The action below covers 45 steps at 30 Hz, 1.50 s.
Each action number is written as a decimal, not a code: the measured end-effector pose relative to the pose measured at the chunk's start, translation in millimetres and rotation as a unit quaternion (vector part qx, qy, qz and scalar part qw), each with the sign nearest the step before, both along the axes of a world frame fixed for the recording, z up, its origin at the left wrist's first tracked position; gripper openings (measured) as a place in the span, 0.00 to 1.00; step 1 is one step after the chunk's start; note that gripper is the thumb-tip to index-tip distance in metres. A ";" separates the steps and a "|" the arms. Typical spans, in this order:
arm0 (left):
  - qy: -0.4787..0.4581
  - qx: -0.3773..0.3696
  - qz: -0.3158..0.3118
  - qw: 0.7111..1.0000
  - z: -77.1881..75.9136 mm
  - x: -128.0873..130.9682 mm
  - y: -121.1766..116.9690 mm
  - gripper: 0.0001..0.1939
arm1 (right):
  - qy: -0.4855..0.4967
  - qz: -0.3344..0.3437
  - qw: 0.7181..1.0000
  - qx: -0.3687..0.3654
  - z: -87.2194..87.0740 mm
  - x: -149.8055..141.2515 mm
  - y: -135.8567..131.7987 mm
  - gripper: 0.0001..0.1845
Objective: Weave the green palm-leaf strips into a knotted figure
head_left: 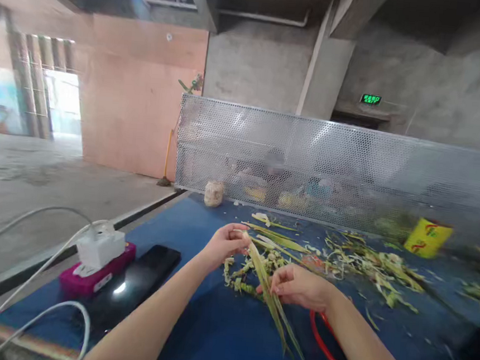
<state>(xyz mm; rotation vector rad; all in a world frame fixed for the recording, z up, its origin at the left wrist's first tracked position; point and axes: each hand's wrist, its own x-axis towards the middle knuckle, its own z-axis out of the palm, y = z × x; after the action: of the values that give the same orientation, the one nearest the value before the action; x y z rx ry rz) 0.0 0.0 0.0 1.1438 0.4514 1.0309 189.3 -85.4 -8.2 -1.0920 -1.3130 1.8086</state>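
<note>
My left hand (pixel 230 245) pinches the pale upper end of a bundle of long yellow-green leaf strips (pixel 262 269), which look like husk. Lower down, the thumb and fingers of my right hand (pixel 292 284) are closed on the same strips. Their thin loose ends trail down toward me over the blue table. Behind and partly under the hands lies a knobbly, braided-looking greenish length (pixel 239 283). More flat leaf strips (pixel 279 238) rest just beyond my hands. A red ring-shaped handle or cord (pixel 326 344) shows partly behind my right forearm.
Leaf scraps (pixel 383 268) litter the right of the blue table (pixel 209 334). A yellow container (pixel 427 238) and a whitish roll (pixel 213 193) stand near the perforated metal screen (pixel 333 166). At left are a black phone (pixel 154 268), a magenta power strip (pixel 97 274) and white cables (pixel 38 280).
</note>
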 end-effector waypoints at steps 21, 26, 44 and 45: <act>-0.111 -0.062 0.048 0.991 44.0 -34.2 11.4 0.10 | 0.099 0.039 0.993 0.059 3.6 3.5 -9.9 0.06; -0.182 -0.060 0.047 0.980 72.2 -38.3 12.9 0.14 | 0.085 0.047 0.992 0.077 2.4 5.3 -10.6 0.06; -0.247 -0.041 0.050 0.967 112.5 -12.0 -6.2 0.16 | 0.061 0.103 0.992 0.044 -2.4 -11.4 -16.5 0.10; -0.258 -0.053 0.032 0.964 112.7 -11.9 -6.3 0.15 | 0.066 0.103 0.992 0.040 -3.0 -13.6 -16.3 0.11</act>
<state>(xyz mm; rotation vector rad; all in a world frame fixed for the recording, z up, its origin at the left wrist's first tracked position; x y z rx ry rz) -11.9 -6.3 112.7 0.7285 0.1246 1.2949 175.7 -101.7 -11.2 -0.8044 -1.4483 1.9231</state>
